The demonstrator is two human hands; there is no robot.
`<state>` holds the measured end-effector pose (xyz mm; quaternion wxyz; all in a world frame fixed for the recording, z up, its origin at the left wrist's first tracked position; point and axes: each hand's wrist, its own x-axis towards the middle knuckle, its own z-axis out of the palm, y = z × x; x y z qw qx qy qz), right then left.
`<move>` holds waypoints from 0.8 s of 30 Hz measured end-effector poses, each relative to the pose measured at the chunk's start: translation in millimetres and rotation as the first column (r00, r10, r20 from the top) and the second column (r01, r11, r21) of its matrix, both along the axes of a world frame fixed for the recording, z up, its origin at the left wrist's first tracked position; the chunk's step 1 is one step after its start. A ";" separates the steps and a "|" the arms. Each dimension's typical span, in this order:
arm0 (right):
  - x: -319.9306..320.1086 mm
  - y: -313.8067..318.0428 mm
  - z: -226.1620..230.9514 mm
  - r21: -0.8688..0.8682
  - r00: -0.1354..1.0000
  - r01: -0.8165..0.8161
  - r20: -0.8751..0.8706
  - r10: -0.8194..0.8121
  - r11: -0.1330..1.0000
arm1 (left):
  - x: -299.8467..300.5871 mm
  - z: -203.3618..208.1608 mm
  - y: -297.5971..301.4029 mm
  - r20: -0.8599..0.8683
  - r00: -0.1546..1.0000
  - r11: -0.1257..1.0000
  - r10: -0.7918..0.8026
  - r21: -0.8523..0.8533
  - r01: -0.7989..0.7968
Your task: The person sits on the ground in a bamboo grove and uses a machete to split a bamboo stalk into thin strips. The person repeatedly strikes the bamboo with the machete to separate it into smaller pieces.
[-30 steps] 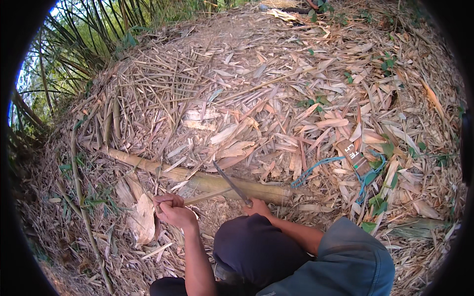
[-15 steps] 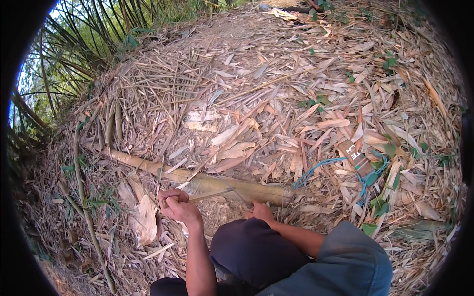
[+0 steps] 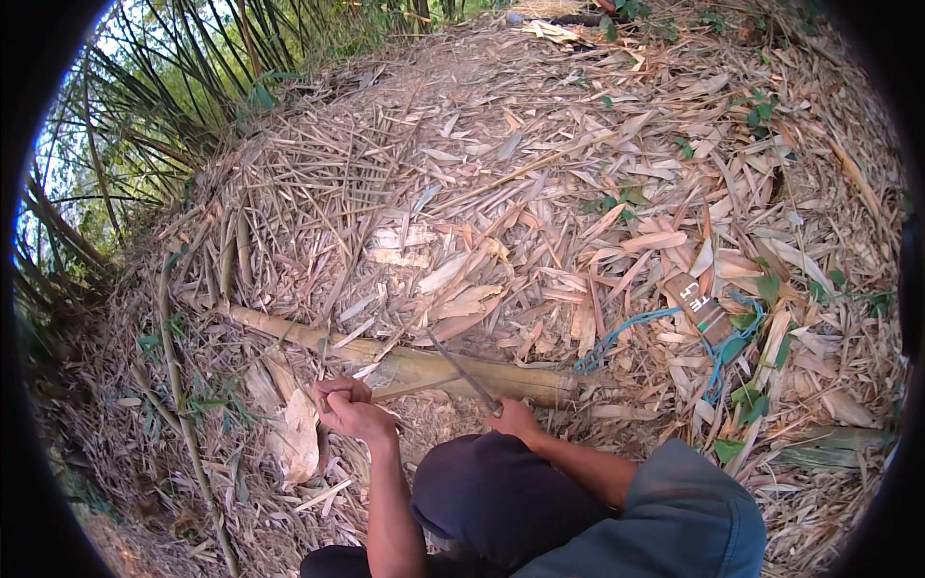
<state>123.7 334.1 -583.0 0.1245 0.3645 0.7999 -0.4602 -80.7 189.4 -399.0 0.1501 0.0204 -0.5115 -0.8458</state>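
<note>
My left hand (image 3: pixel 353 408) is closed round one end of a thin bamboo strip (image 3: pixel 409 389), which points right along the near side of a thick bamboo pole (image 3: pixel 520 379). The pole lies on the ground in front of me, slanting from the far left to the near right. My right hand (image 3: pixel 514 420) grips the handle of a knife (image 3: pixel 466 375). Its long, narrow dark blade slants up and left across the pole and passes close to the strip's right end; whether they touch I cannot tell. My knee in dark cloth hides the ground between my forearms.
Dry leaves and sheaths cover the ground. Right of the pole lies a flat brown object (image 3: pixel 699 307) with a blue cord (image 3: pixel 617 334) looped by it. A thin upright stem (image 3: pixel 183 409) stands at left; bamboo clumps (image 3: pixel 164 96) rise behind. A pale curved sheath (image 3: pixel 301 438) lies beside my left hand.
The knife has shifted slightly, with its blade now steeper and more of it showing beyond the pole. My right hand moved a little right and down. The left hand keeps its hold.
</note>
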 end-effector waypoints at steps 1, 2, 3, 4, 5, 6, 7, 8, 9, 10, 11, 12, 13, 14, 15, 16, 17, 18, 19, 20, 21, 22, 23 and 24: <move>1.7 -1.1 -2.1 0.027 1.000 0.007 -0.013 -0.006 1.000 | 1.2 2.0 0.4 0.008 1.000 1.000 0.011 -0.019 -0.011; 3.4 -1.7 -4.0 0.055 1.000 0.014 -0.027 -0.013 0.998 | 2.3 5.7 2.3 0.016 1.000 0.999 0.022 -0.039 -0.022; 5.8 -2.1 -5.7 0.082 0.999 0.022 -0.041 -0.019 0.996 | 4.1 7.9 3.8 0.024 0.999 0.998 0.033 -0.059 -0.032; 5.0 -3.7 -4.8 0.069 0.998 0.024 -0.051 -0.021 0.997 | 4.4 8.7 2.9 0.024 0.999 0.997 0.037 -0.067 -0.035; 5.0 -4.1 -3.8 0.057 0.998 0.026 -0.062 -0.023 0.998 | 5.1 8.8 2.5 0.024 0.999 0.996 0.040 -0.076 -0.038; 4.3 -4.4 -2.8 0.044 0.997 0.029 -0.073 -0.026 0.999 | 5.7 8.9 2.4 0.023 0.999 0.996 0.043 -0.084 -0.041; 5.7 -4.5 -1.4 0.059 0.997 0.033 -0.070 -0.029 0.998 | 9.9 7.4 1.5 0.034 0.998 0.994 0.048 -0.097 -0.045; 5.8 -3.2 -0.4 0.073 0.997 0.037 -0.066 -0.032 0.997 | 14.5 7.4 0.5 0.033 0.999 0.997 0.028 -0.072 -0.025; 7.7 -4.3 1.2 0.089 0.997 0.042 -0.062 -0.036 0.995 | 19.3 9.2 -0.3 0.031 1.000 0.999 0.007 -0.046 -0.005; 7.5 -4.1 2.9 0.090 0.997 0.039 -0.070 -0.033 0.995 | 19.5 11.4 1.1 0.018 1.000 1.000 -0.014 -0.012 0.014; 7.8 -4.3 4.8 0.091 0.997 0.037 -0.077 -0.030 0.995 | 22.9 7.1 -3.7 0.018 1.000 1.000 -0.023 0.006 0.023; 7.7 -5.1 6.6 0.092 0.996 0.036 -0.085 -0.028 0.995 | 28.3 5.9 -6.6 0.007 1.000 1.000 -0.007 0.006 0.007; 6.9 -5.1 9.9 0.092 0.997 0.032 -0.069 -0.026 0.995 | 33.3 5.0 -6.5 -0.004 1.000 1.000 0.004 0.012 -0.004; 6.2 -5.5 13.6 0.092 0.998 0.028 -0.052 -0.023 0.995 | 36.2 4.8 -6.3 -0.015 1.000 1.000 0.014 0.018 -0.013; 4.7 -6.0 14.5 0.092 0.999 0.024 -0.036 -0.021 0.995 | 36.0 5.9 -6.4 -0.022 1.000 1.000 0.021 0.005 -0.021; 6.9 -4.9 11.6 0.090 0.999 0.035 -0.034 -0.032 0.995 | 37.5 6.2 -3.4 -0.023 1.000 1.000 0.016 0.004 -0.016; 7.7 -4.3 6.0 0.089 0.999 0.045 -0.032 -0.042 0.995 | 38.5 6.2 -0.4 -0.024 1.000 1.000 0.011 0.004 -0.011; 8.9 -3.0 1.9 0.087 0.998 0.054 -0.030 -0.052 0.995 | 39.6 6.7 2.4 -0.025 1.000 1.000 0.007 0.003 -0.007; 9.4 -2.0 -0.6 0.088 0.997 0.061 -0.051 -0.057 0.994 | 39.5 8.3 3.9 -0.007 1.000 1.000 -0.014 0.000 0.014; 10.3 -0.4 -3.0 0.088 0.996 0.068 -0.071 -0.062 0.994 | 37.8 10.5 6.3 -0.011 1.000 1.000 -0.013 -0.020 0.013; 10.6 2.3 -5.5 0.089 0.994 0.074 -0.091 -0.066 0.993 | 35.1 12.8 9.2 -0.014 1.000 0.999 -0.011 -0.039 0.010; 10.8 6.9 -8.1 0.031 0.991 0.090 -0.103 -0.086 0.996 | 33.3 13.5 10.3 -0.016 1.000 0.998 -0.006 -0.060 0.005; 10.7 12.9 -10.7 -0.028 0.988 0.103 -0.114 -0.106 0.994 | 31.0 12.4 9.6 -0.024 1.000 0.998 -0.012 -0.066 0.010; 10.1 17.3 -13.4 -0.087 0.984 0.116 -0.124 -0.126 0.989 | 28.2 10.7 8.3 -0.031 0.999 0.997 -0.017 -0.072 0.015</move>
